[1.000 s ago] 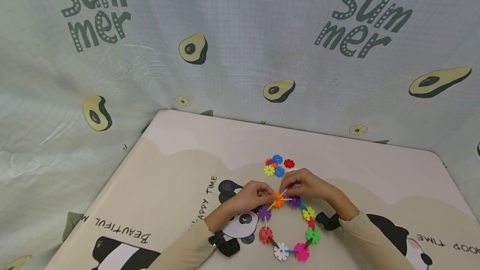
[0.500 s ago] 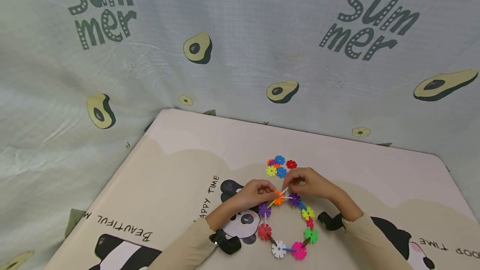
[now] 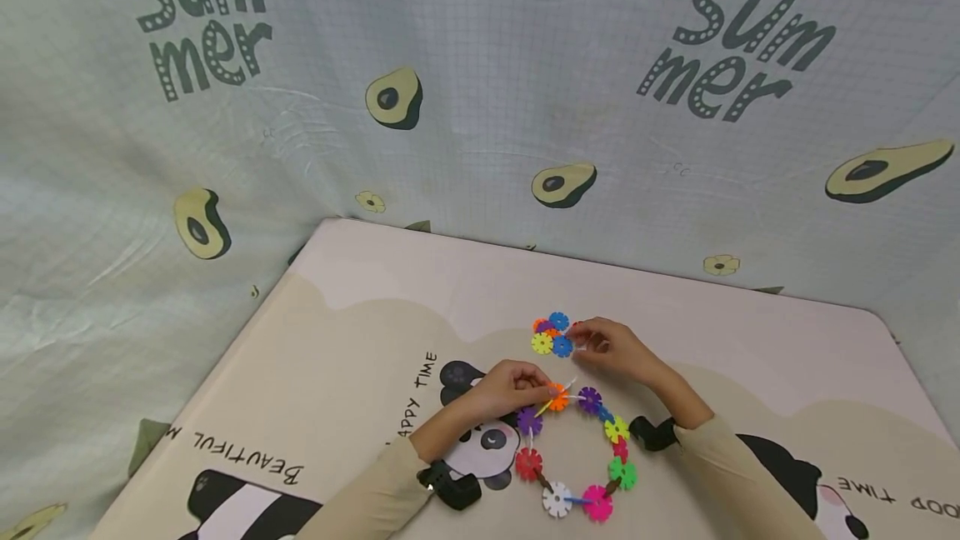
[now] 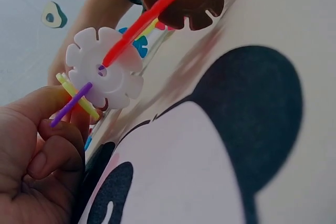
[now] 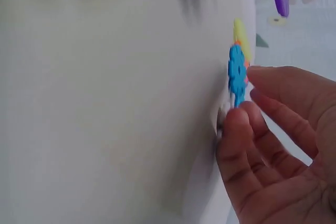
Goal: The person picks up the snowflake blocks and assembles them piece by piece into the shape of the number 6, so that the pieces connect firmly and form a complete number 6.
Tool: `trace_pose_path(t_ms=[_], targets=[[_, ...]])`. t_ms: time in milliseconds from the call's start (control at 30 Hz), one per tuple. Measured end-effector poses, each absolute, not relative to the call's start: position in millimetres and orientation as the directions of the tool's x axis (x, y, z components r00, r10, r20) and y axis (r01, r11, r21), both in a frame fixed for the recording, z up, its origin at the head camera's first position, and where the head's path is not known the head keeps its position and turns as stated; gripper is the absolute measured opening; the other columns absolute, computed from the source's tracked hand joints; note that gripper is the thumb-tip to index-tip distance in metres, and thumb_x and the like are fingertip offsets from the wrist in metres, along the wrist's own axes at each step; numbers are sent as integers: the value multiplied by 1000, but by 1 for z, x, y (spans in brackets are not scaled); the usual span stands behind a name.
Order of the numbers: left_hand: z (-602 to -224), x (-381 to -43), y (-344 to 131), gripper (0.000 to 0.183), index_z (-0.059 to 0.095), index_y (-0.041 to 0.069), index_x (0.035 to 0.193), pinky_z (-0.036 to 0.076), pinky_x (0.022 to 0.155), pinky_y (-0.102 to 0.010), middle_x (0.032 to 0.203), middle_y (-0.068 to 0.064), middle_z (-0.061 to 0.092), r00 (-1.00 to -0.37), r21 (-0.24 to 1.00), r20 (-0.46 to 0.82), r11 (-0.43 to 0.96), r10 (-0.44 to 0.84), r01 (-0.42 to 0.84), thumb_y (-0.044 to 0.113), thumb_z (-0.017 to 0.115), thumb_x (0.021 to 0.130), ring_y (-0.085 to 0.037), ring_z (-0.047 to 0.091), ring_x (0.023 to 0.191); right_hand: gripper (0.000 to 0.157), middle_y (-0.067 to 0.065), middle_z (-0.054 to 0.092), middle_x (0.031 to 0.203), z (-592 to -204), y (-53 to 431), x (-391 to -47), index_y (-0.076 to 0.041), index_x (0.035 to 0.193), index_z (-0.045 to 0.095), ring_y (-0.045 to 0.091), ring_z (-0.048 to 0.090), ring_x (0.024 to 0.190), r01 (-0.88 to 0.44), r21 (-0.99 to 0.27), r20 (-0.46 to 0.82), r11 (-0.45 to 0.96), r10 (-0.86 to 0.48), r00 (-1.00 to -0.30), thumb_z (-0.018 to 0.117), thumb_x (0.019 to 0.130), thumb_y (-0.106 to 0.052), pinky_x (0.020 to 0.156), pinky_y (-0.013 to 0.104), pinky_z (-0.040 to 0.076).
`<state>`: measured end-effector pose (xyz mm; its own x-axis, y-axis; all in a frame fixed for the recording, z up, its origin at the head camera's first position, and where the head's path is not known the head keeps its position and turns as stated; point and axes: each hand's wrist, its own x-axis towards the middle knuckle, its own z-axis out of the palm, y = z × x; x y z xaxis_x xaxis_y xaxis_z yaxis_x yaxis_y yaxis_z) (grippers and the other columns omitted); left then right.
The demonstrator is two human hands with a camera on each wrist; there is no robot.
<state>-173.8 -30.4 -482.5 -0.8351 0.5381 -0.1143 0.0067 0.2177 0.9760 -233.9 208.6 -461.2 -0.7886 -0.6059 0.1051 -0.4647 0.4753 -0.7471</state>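
Note:
In the head view my left hand (image 3: 513,386) pinches an orange notched plastic disc (image 3: 558,397) between thumb and fingertips. A white stick (image 3: 570,385) pokes out from that disc at the upper right. The disc belongs to a ring of notched discs joined by short sticks, among them a purple disc (image 3: 529,421) and a pink disc (image 3: 597,503). Close-up in the left wrist view are a white disc (image 4: 118,74) and a red stick (image 4: 137,29). My right hand (image 3: 611,348), thumb and fingers apart, reaches beside a blue disc (image 5: 237,69) in the loose pile.
Loose discs lie behind the ring, including a yellow disc (image 3: 542,343) and a red disc (image 3: 577,326) partly covered by my right hand. The table (image 3: 420,273) carries a panda-printed cover. Behind it hangs a patterned cloth (image 3: 480,132).
My right hand has let go of the white stick and moved up and away to the loose discs, its fingers spreading. My left hand keeps its pinch in place.

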Motion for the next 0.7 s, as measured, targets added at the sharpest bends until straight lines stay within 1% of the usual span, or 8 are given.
trace_pose_path(t_ms=[100, 267, 367, 467, 567, 700], targets=[[-482, -174, -31, 20, 71, -4, 97, 34, 52, -17, 65, 5, 56, -840, 974, -121, 228, 529, 3, 15, 66, 93, -4, 43, 55, 26, 9, 62, 90, -464, 202, -236, 6, 109, 67, 11, 52, 76, -478, -727, 114, 492, -600, -792, 73, 85, -3, 67, 22, 47], [-480, -173, -33, 21, 71, -4, 97, 34, 52, -17, 66, 6, 58, -847, 975, -148, 220, 511, -38, 16, 65, 93, -4, 44, 55, 20, 6, 59, 86, -467, 197, -237, 4, 100, 67, 11, 47, 73, -479, -706, 101, 522, -595, -798, 75, 84, -5, 63, 21, 44], [-481, -173, -33, 21, 71, -4, 96, 34, 52, -17, 66, 6, 58, -847, 975, -150, 216, 509, -43, 17, 66, 93, -4, 44, 55, 18, 5, 58, 86, -467, 197, -237, 1, 96, 66, 10, 47, 72, -454, -717, 79, 529, -586, -806, 76, 83, -6, 62, 21, 43], [-482, -174, -32, 21, 71, -3, 97, 33, 52, -18, 65, 5, 57, -846, 974, -148, 222, 512, -36, 17, 66, 93, -4, 43, 55, 18, 2, 57, 83, -465, 199, -236, -2, 93, 63, 8, 45, 69, -420, -735, 50, 532, -575, -816, 77, 82, -6, 61, 21, 42], [-481, -174, -32, 21, 71, -3, 97, 34, 52, -18, 65, 5, 58, -843, 974, -151, 225, 516, -37, 17, 65, 93, -4, 44, 55, 16, 0, 57, 80, -464, 201, -235, -4, 90, 62, 9, 47, 67, -377, -759, 12, 530, -568, -823, 76, 83, -8, 60, 22, 42], [-481, -175, -31, 21, 71, -4, 97, 34, 52, -17, 67, 6, 60, -840, 975, -160, 217, 518, -52, 16, 65, 94, -4, 45, 56, 14, 2, 60, 82, -464, 205, -233, -3, 90, 63, 12, 51, 69, -290, -814, -48, 503, -557, -829, 74, 86, -11, 64, 21, 46]])
